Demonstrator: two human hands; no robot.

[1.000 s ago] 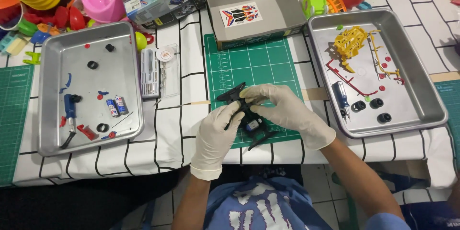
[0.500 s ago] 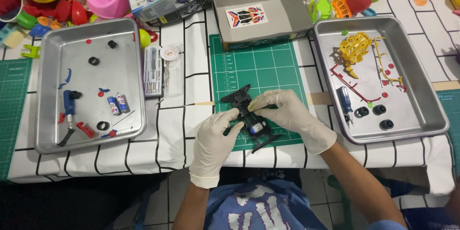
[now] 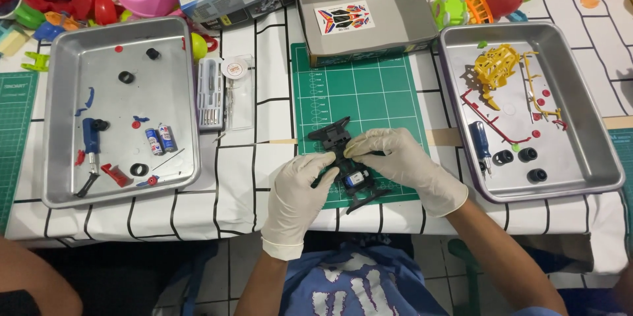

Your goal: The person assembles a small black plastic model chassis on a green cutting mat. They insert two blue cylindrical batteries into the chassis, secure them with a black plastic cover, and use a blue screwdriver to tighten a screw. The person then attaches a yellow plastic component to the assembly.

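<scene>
A black toy car chassis (image 3: 343,158) with a small blue and silver motor in it lies over the green cutting mat (image 3: 369,95). Both hands wear white gloves. My left hand (image 3: 298,192) grips the chassis from its left side. My right hand (image 3: 403,164) holds it from the right, fingertips pressing on its middle. The rear of the chassis sticks out below the hands near the table's front edge.
A metal tray (image 3: 122,108) at left holds batteries, black wheels, a blue screwdriver and red bits. A second metal tray (image 3: 534,102) at right holds yellow and red part frames, wheels and a screwdriver. A grey box lid (image 3: 362,19), a kit box and coloured toys line the back.
The chassis and both hands sit a little lower and nearer the table's front edge. The right hand's fingers have shifted over the chassis middle.
</scene>
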